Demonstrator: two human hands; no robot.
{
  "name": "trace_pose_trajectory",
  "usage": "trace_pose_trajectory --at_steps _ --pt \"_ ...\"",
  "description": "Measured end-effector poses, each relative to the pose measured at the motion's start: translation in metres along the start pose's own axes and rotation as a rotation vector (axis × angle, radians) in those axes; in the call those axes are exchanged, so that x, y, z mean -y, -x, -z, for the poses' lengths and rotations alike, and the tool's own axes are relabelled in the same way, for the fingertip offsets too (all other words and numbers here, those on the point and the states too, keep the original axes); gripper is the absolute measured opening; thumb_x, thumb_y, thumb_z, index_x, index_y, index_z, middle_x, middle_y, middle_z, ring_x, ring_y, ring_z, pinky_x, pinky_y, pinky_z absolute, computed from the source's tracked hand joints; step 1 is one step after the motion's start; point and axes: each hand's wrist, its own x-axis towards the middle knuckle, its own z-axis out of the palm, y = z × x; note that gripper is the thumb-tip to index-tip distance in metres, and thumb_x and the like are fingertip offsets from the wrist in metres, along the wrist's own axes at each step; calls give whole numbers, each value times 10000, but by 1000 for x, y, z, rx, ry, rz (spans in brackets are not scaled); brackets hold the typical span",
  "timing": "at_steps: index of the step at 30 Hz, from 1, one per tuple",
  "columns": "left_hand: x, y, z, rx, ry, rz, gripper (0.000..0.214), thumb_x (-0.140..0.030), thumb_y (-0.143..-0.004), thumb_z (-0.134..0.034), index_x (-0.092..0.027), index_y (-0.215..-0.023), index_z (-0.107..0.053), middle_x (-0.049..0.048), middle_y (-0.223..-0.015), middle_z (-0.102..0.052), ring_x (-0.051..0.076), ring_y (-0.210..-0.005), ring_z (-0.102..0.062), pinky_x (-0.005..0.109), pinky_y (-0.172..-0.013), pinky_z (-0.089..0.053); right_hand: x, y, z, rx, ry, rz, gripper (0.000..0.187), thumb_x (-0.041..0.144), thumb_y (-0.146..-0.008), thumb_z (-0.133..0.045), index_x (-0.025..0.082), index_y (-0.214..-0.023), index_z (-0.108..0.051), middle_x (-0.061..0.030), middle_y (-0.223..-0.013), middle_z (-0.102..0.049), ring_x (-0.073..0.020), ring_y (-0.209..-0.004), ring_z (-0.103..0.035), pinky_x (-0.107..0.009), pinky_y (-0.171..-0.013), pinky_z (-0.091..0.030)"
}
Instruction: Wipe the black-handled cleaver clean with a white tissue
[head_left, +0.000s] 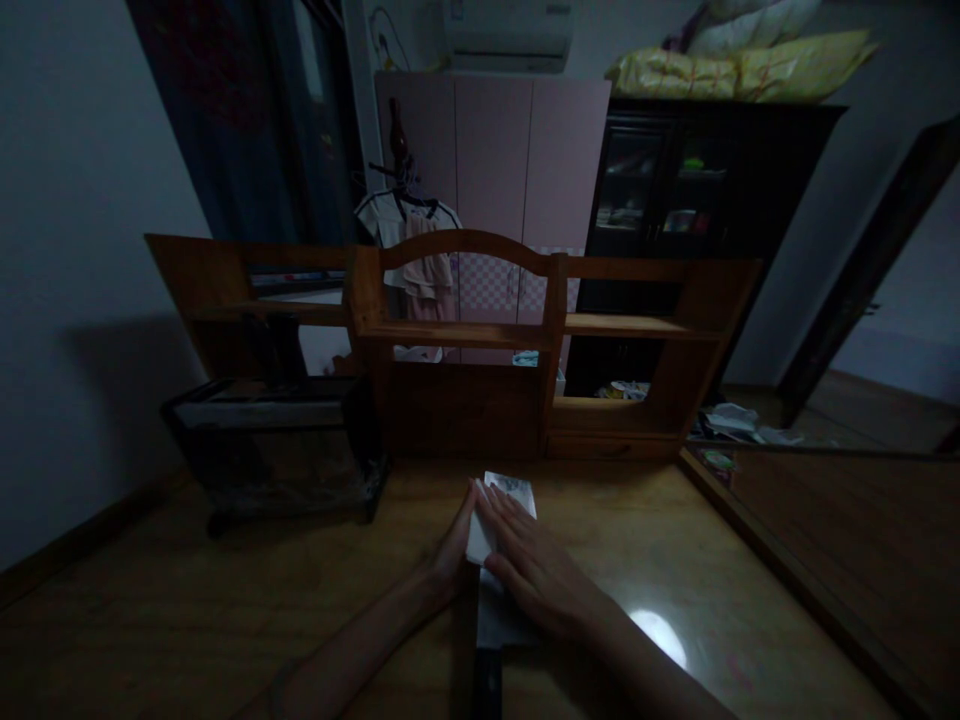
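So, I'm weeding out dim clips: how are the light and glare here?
Head view: dim, yet the left hand and right hand at the white block are readable; one glare patch on the table right of them; the shelf unit looks bowed.

Dim room, wide lens, one spot of glare.

Around the wooden shelf (pixel 457 340) everything is murky, bluish and softly grainy. In front of the shelf, to its right, a round glare spot (pixel 660 635) shines on the glossy table (pixel 712 560). Left of the shelf a broad soft shadow (pixel 112 370) lies on the wall. Just before the shelf, the white slab (pixel 511 495) under the left hand (pixel 454 550) and right hand (pixel 536 570) is palest. Far right of the shelf, the door frame (pixel 870 270) leans, bent by the lens.
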Motion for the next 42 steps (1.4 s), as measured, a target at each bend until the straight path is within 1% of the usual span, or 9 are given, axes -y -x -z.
trace_pose_trajectory --at_steps 6,14,21,26,30,33,36,39,42 --pt "-2 -1 -2 39 -9 19 737 -666 -924 -345 -103 -1364 -526 150 -1310 -609 280 -1322 -468 388 -1156 -230 -11 0 -7 13 48 -75 664 503 -1006 -306 281 -1541 18 13 -1614 -4 -199 -1487 -39 -418 -1223 -124" --pt "-8 5 -15 187 -4 41 790 -697 -918 -254 -122 -1405 -492 150 -1401 -531 294 -1397 -356 413 -1185 -117 -36 1 -16 -33 69 -223 662 545 -998 -279 270 -1543 -22 -8 -1610 0 -206 -1485 -27 -454 -1215 -115" --pt "-8 5 -12 177 -37 26 778 -692 -919 -264 -137 -1420 -477 134 -1412 -524 297 -1403 -343 421 -1189 -100 -43 3 -20 -58 59 -253 671 558 -991 -281 260 -1546 -49 -31 -1609 -23 -229 -1481 -40 -476 -1208 -130" --pt "-8 7 -12 135 -51 17 776 -681 -920 -295 -117 -1423 -471 149 -1380 -551 304 -1378 -386 412 -1187 -127 -42 5 -9 -118 9 -310 679 556 -990 -294 283 -1543 -10 -29 -1611 -18 -217 -1483 -44 -484 -1203 -141" --pt "-6 4 -9 89 -58 -17 745 -654 -930 -331 -102 -1408 -482 154 -1356 -572 307 -1339 -441 407 -1177 -175 -24 5 1 -128 -16 -219 694 533 -991 -329 303 -1537 32 -7 -1612 16 -216 -1485 -14 -480 -1208 -123" --pt "-3 1 -1 -4 -55 -47 723 -647 -922 -380 -109 -1391 -497 155 -1311 -609 305 -1291 -500 407 -1151 -245 -7 3 0 -63 -6 -112 704 523 -986 -361 299 -1541 10 2 -1613 8 -223 -1486 -21 -462 -1214 -120" --pt "0 -2 8 -63 -48 -14 758 -678 -899 -397 -91 -1363 -518 172 -1247 -646 317 -1245 -542 417 -1115 -305 2 2 -4 25 1 -49 723 524 -979 -382 300 -1540 16 14 -1615 -6 -227 -1487 -19 -458 -1216 -122" --pt "0 -4 14 -14 -35 14 806 -718 -882 -368 -95 -1373 -510 175 -1235 -651 323 -1241 -544 426 -1107 -312 1 2 -6 48 12 -59 681 513 -991 -354 319 -1539 1 28 -1614 -18 -224 -1487 -12 -465 -1216 -108" --pt "-1 -5 16 73 -18 25 833 -744 -874 -325 -138 -1432 -449 151 -1299 -617 306 -1277 -511 433 -1142 -246 -6 3 -4 44 36 -95 642 512 -999 -325 333 -1538 -25 32 -1611 -17 -228 -1485 1 -488 -1212 -82"
